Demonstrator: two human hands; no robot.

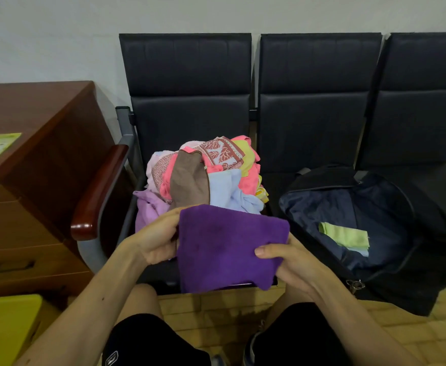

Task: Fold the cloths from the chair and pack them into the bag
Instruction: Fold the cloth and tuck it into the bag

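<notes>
A purple cloth (pixel 230 247), a pink-and-brown leaf-patterned cloth (pixel 220 151), a green cloth (pixel 347 235), black chairs (pixel 187 75).

Black shorts (pixel 150 336) with white logo (pixel 111 358)

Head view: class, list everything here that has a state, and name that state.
purple cloth, folded, held
left hand, gripping purple cloth
right hand, pinching purple cloth
bag, unzipped, open
green cloth, folded, inside bag
cloth pile, unfolded, heaped on chair
drawers, closed
</notes>
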